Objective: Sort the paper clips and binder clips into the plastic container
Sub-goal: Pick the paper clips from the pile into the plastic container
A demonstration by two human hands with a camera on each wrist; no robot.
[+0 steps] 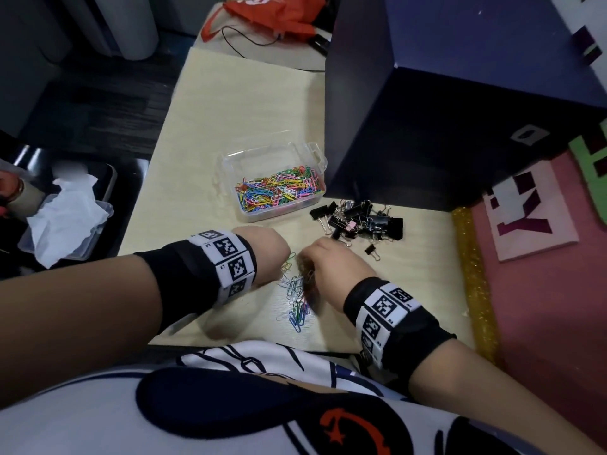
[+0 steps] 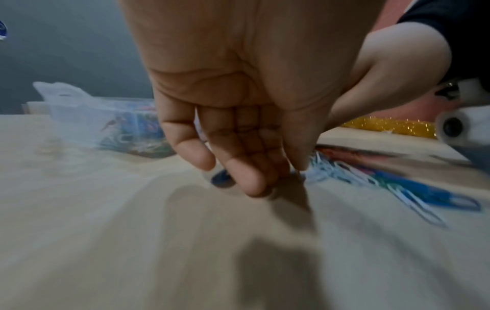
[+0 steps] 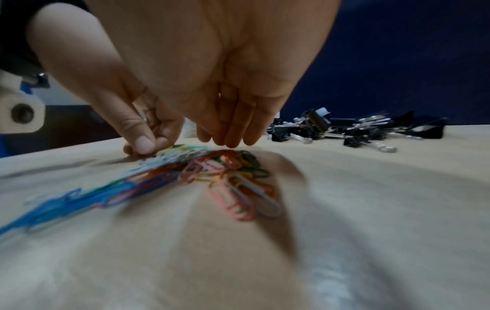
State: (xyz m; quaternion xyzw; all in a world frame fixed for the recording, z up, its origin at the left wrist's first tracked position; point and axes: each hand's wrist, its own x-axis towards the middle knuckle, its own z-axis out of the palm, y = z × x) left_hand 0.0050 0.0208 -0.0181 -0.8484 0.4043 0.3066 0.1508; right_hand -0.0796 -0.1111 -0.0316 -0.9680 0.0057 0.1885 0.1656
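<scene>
On the pale wooden table [image 1: 210, 103] lies a small heap of loose paper clips [image 1: 297, 298] in many colours, near the person's body. Both hands reach down to it.

The left hand [image 1: 262, 247] has its fingers [image 2: 246, 178] bent down to the table top at the heap's edge. The view is blurred, so it is hard to tell if they pinch a clip.

The right hand [image 1: 331, 267] points its fingers [image 3: 233, 134] down, straight and close together, with the tips just above the heap. They hold nothing.

The clear plastic container [image 1: 262, 156] sits farther back and is already part full of bright paper clips. Just beside it, to the right, is a pile of black binder clips [image 1: 361, 220], and one lies a little apart.
</scene>
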